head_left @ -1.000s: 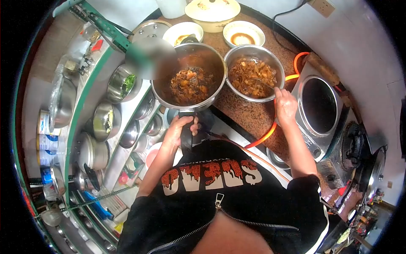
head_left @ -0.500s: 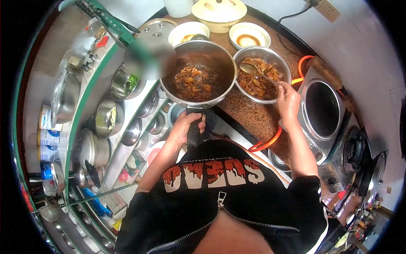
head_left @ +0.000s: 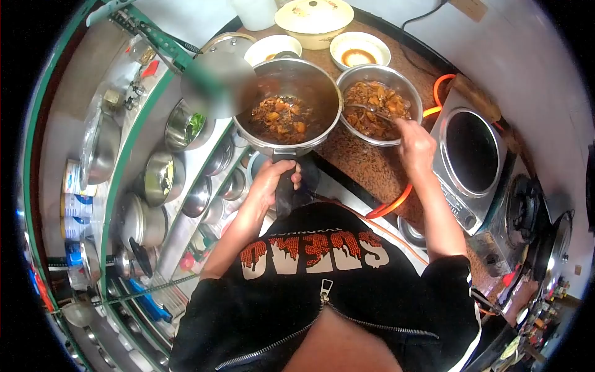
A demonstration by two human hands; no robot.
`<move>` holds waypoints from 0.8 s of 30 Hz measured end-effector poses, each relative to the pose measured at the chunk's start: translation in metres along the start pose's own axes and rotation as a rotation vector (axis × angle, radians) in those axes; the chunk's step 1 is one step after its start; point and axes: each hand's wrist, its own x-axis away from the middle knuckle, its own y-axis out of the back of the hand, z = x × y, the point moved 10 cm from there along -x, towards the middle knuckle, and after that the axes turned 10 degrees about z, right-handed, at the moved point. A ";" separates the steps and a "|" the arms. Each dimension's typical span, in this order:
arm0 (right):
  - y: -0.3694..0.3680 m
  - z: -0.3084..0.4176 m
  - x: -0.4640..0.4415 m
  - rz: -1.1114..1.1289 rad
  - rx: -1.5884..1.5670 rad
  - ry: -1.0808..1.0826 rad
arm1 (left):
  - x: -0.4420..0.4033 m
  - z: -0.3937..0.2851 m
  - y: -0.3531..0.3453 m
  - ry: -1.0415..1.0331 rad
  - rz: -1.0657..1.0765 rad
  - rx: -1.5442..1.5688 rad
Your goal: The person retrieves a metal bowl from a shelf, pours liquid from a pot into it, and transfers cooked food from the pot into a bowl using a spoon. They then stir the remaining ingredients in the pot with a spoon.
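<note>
My left hand [head_left: 277, 180] is closed round the black handle [head_left: 284, 193] of a deep metal pot [head_left: 322, 127], which tilts toward the bowl beside it. Brown chunks of food [head_left: 282, 119] lie in the bottom of the pot. Right of it, a metal bowl [head_left: 406, 80] holds more of the same brown food [head_left: 375, 102]. The fingers of my right hand [head_left: 415, 146] are closed on a metal spoon [head_left: 376, 111] at the bowl's right side. Its head rests among the food, partly hidden.
Behind stand a lidded cream dish [head_left: 314, 17] and two pale bowls, one [head_left: 360, 51] with brown liquid. An orange hose [head_left: 396, 201] and a cooker [head_left: 469, 155] are at the right. Green-edged shelves [head_left: 133, 133] with pots fill the left.
The spoon was low in the bowl, then raised with its head visible at the left side, and is now down in the food. The pot has shifted slightly in view.
</note>
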 end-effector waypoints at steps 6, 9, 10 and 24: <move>-0.007 -0.030 0.016 0.085 0.168 -0.140 | 0.001 -0.002 0.000 -0.009 -0.004 -0.028; -0.008 -0.046 0.017 0.101 0.113 -0.334 | 0.002 0.000 0.002 0.003 -0.005 -0.039; -0.012 -0.054 0.017 0.116 0.032 -0.404 | 0.001 0.001 0.003 0.008 -0.004 -0.046; -0.061 -0.045 -0.013 0.231 0.129 -0.359 | -0.003 0.012 0.011 0.001 0.042 0.075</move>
